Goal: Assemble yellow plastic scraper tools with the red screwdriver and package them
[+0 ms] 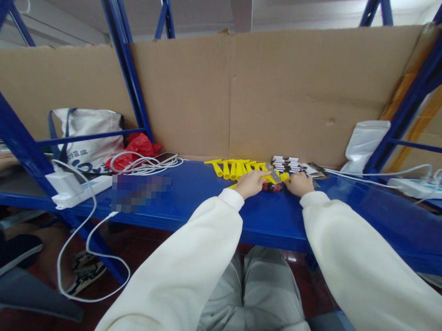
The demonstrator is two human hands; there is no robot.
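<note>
My left hand (pixel 251 183) is closed around a yellow-handled scraper, its handle end showing left of the hand. A grey metal blade (pixel 275 174) shows at the scraper's head, between my hands. My right hand (pixel 300 183) is bent with its fingers closed beside a yellow piece (pixel 285 177); whatever it grips is hidden. Just below the blade lies a small red and black object (pixel 272 187), its kind unclear. Several yellow T-shaped handles (pixel 233 170) lie in a row beyond my left hand. Small white and black boxes (pixel 286 164) are stacked behind the blade.
A cardboard wall (pixel 231 93) closes the back of the blue tabletop (pixel 197 203). At left stand a power strip (pixel 82 191), coiled white cable (pixel 147 166), red plastic bag (pixel 139 147) and cloth bag (pixel 92 130). A white pouch (pixel 364 145) leans at right. Another person's arm shows far left.
</note>
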